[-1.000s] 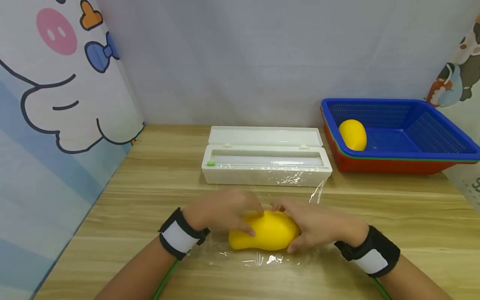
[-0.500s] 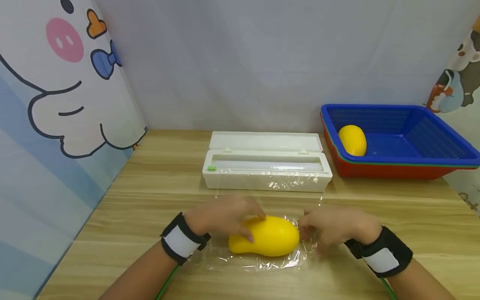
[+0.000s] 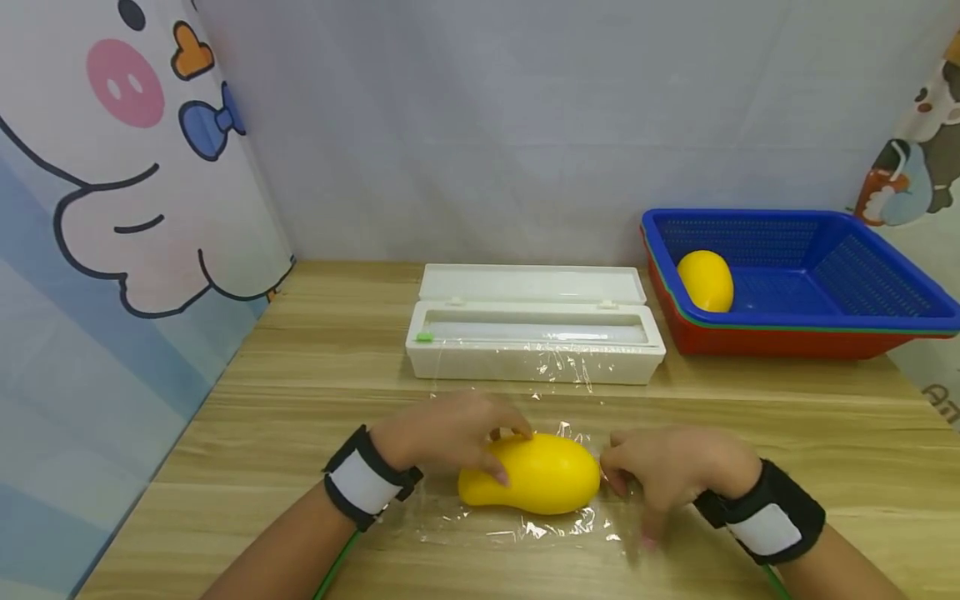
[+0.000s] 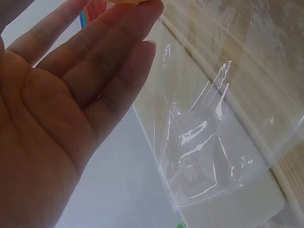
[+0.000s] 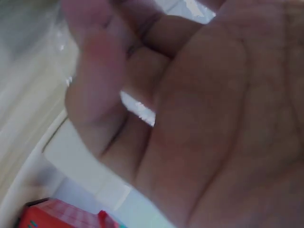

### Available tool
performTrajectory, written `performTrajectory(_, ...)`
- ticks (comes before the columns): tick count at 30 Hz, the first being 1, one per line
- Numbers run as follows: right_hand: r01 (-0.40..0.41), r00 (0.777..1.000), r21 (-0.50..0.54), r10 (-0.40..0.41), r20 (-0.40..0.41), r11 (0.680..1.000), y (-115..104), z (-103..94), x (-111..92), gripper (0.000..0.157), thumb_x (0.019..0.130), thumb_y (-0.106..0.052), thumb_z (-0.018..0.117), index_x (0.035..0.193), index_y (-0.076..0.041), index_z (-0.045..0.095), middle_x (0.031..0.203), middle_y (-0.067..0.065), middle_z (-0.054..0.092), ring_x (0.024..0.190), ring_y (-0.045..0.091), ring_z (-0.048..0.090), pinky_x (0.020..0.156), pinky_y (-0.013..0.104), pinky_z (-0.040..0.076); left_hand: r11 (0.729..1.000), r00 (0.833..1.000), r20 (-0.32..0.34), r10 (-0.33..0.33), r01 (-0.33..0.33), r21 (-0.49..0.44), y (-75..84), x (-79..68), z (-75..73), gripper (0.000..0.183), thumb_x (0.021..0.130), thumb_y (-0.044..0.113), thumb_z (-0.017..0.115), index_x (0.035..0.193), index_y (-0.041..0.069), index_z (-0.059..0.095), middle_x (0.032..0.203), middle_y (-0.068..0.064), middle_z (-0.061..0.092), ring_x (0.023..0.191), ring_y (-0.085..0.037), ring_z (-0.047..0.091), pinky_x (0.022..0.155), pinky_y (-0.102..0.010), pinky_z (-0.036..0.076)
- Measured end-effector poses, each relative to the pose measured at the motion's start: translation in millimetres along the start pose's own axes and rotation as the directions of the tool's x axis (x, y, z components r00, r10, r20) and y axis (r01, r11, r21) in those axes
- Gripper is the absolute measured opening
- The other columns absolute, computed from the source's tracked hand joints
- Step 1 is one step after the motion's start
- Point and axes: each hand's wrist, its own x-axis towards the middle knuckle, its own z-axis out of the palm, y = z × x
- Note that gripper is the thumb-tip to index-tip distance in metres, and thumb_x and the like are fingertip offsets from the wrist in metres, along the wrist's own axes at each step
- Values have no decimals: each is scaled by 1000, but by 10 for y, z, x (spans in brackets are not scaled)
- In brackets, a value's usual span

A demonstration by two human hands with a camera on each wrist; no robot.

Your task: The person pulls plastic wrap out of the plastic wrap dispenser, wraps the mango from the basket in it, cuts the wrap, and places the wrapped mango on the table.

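On a sheet of clear cling film (image 3: 517, 533) lies a yellow squash (image 3: 551, 475), its narrow neck toward the left. My left hand (image 3: 450, 429) grips its neck from above, thumb on the near side and fingers on the far side. In the left wrist view, a yellow edge shows at the fingertips of the left hand (image 4: 61, 99). At the squash's round right end is my right hand (image 3: 678, 467), fingers bent and thumb pointing down toward the table. The right wrist view blurs the fingertips of the right hand (image 5: 204, 114); I cannot tell whether they pinch film.
A white cling film dispenser (image 3: 525, 364) stands behind the squash with its lid up, film running from it toward me. At the back right, a blue basket (image 3: 810, 321) sits in a red one (image 3: 780, 346) and holds another yellow object (image 3: 705, 282).
My right hand has left the squash's right side and shifted right, its fingers bending at the film there. The left hand keeps its grip on the squash, which stays in place.
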Motion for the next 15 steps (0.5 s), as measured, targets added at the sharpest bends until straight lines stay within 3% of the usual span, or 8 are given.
performTrajectory(3,-48,999,-64,48,-4,997,-48,45,-44,46,42,-34,92,69,-27,55,74,-8,47,65,12,45,52,25,36,1000,1000,2,6,-6,2,-3,9,1,55,73,36,79,119,13,64,116,2,66,92,-8,58,82,-27,54)
performTrajectory(6,-48,999,-115,46,-20,992,-84,93,-40,41,46,-25,91,60,-25,52,64,-11,45,58,9,43,48,23,31,1000,1000,-2,11,-11,3,-13,12,4,57,73,37,79,122,13,62,116,2,65,92,-8,58,81,-26,54)
performTrajectory(10,51,998,-136,-57,-35,989,-72,106,9,33,57,-11,84,54,-22,53,56,-14,44,52,5,41,48,20,32,1000,1000,-1,28,-28,6,-32,6,6,56,74,37,78,123,15,62,118,3,64,91,-7,57,80,-26,54)
performTrajectory(12,109,992,-135,-116,-42,985,-43,93,15,29,62,-12,81,54,-23,56,56,-15,46,53,4,42,49,18,34,998,998,7,58,-58,19,-43,7,6,55,76,36,77,125,17,62,120,4,64,90,-6,56,80,-26,54)
performTrajectory(15,229,970,-94,-235,-61,969,2,36,-7,22,65,-11,78,58,-22,61,57,-15,47,54,2,42,49,15,34,993,994,20,109,-110,42,-60,-5,2,54,79,35,75,128,19,61,122,5,64,92,-3,54,81,-27,53)
